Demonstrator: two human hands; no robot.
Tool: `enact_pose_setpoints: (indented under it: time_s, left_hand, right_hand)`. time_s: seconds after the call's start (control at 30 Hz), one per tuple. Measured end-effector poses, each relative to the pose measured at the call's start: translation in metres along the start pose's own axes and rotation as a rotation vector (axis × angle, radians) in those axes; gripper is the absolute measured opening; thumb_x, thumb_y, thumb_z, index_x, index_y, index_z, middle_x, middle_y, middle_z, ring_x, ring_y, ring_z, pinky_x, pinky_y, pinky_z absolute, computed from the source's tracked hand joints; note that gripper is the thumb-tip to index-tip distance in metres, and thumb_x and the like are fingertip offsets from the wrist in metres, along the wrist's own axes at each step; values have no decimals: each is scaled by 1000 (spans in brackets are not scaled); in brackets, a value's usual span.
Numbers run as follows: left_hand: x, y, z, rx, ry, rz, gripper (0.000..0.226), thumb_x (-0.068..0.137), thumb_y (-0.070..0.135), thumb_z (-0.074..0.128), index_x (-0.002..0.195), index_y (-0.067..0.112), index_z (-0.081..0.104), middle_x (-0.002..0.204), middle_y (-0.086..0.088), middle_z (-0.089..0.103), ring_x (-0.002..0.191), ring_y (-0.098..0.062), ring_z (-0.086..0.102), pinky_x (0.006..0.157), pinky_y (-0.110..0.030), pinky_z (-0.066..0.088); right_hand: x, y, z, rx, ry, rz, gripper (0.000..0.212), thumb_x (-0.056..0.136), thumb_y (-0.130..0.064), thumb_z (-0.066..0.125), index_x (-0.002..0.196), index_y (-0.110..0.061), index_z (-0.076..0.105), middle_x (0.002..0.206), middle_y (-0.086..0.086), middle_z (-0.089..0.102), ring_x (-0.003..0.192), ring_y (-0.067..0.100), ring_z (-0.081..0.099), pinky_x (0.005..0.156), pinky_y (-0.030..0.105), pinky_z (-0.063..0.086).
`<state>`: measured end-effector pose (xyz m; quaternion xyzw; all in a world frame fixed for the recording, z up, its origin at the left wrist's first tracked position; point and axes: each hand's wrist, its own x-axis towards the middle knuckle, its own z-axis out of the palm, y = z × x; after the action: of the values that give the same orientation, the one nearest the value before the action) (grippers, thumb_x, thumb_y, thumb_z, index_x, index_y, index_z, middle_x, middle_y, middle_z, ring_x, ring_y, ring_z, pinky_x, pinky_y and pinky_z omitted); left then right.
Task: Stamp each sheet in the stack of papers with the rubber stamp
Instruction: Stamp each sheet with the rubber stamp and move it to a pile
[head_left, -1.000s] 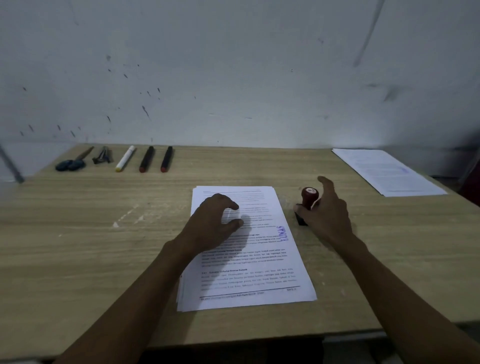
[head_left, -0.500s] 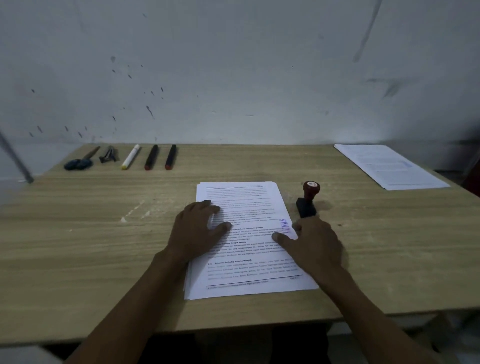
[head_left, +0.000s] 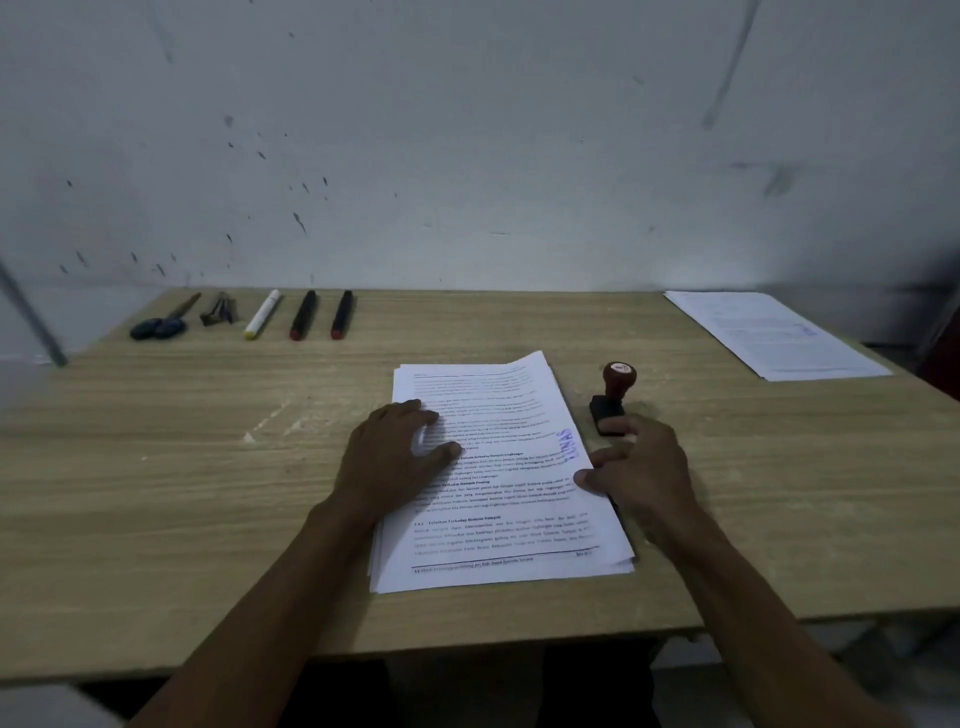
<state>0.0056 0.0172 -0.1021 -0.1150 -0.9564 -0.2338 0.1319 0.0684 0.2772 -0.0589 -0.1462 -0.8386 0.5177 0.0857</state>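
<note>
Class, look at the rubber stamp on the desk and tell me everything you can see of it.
The rubber stamp stands upright on the wooden table, just right of the paper stack. It has a rounded reddish-brown knob, wood by its look, with a pale label on top, over a black block base. No hand grips it; the right hand lies in front of its base, contact unclear.

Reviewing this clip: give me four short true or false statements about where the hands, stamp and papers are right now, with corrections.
1. The wooden-handled rubber stamp stands upright on the light wooden table, right of the stack of printed white sheets. True.
2. The right hand grips the stamp. False: it pinches the top sheet's right edge.
3. The top sheet carries a blue stamp mark. True.
4. The left hand is off the stack. False: it rests on it.
</note>
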Motion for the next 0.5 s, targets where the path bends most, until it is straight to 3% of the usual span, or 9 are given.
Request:
enact_pose_setpoints:
  time_s: [0.1, 0.23, 0.37, 0.5]
  left_hand:
    - [-1, 1, -2, -19, -6, -16, 87, 66, 81, 33, 125, 23, 61, 141, 1, 53, 134, -18, 43, 110, -39, 34]
    - [-4, 4, -3, -105, 0, -30, 87, 67, 78, 45, 129, 18, 58, 140, -1, 53, 131, -20, 46, 108, -37, 36]
    - [-6, 11, -11, -386, 110, -160, 80, 77, 52, 72, 141, 13, 43, 145, -4, 45, 132, -21, 43, 106, -33, 35]
    - [-3, 17, -27, -844, 207, -360, 65, 83, 31, 74, 137, 10, 45, 128, -4, 58, 117, -19, 56, 89, -32, 45]
  right_hand:
    - [1, -1, -2, 55, -80, 44, 65, 60, 4, 87, 118, -8, 60, 98, 7, 70, 89, 24, 70, 80, 43, 58]
    - [0, 0, -2, 66, -121, -19, 34, 71, -1, 83, 103, -5, 72, 100, 7, 74, 86, 23, 73, 80, 47, 60]
    - [-9, -11, -5, 170, -113, -140, 12, 81, -1, 75, 90, -9, 76, 85, 3, 77, 77, 20, 74, 75, 41, 61]
    - [-15, -22, -9, 328, -95, -209, 12, 83, 1, 72, 90, -8, 76, 80, 5, 77, 76, 22, 75, 71, 38, 61]
